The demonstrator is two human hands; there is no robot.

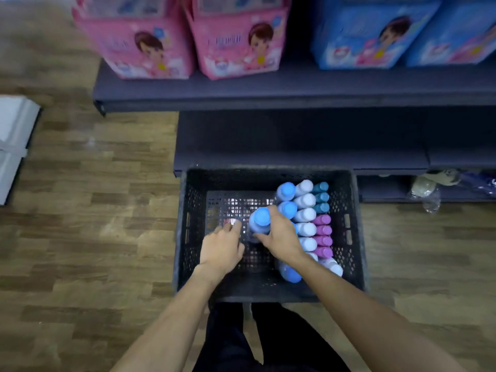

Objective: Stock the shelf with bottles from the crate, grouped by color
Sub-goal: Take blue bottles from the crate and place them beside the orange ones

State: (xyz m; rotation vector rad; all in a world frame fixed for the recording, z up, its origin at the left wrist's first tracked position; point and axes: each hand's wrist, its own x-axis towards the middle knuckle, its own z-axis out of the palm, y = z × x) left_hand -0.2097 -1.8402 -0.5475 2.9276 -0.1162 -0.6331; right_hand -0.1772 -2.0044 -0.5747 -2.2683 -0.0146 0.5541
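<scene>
Two hands reach down into a black perforated crate (pixel 271 173) that sits on the wood-look floor (pixel 107 210), its far rim tight against the base of a dark shelf unit (pixel 295 87). The right hand (pixel 280 234) has fingers and thumb wrapped around a blue-capped bottle (pixel 260 220) near the middle of the crate, just left of the packed rows. The left hand (pixel 221 248) hovers beside it over the bare mesh bottom, fingers curled; something small and pale shows at its fingertips, but blur hides whether it is held. The crate's left half is open floor grid, giving free room up to the left wall. Its right half is filled: more blue-capped bottles (pixel 287 190) in a column, white-capped bottles (pixel 306 214) next to them, then teal-capped bottles (pixel 321 197) at the far right corner and purple-capped bottles (pixel 323 234) nearer along the right wall. Above, the shelf board's front edge overhangs the crate; pink packs (pixel 166 41) and blue packs (pixel 375 36) stand on it, set back from the lip. A lower dark shelf (pixel 300 135) sits bare just beyond the crate. A white object (pixel 13 140) lies at the left frame edge
</scene>
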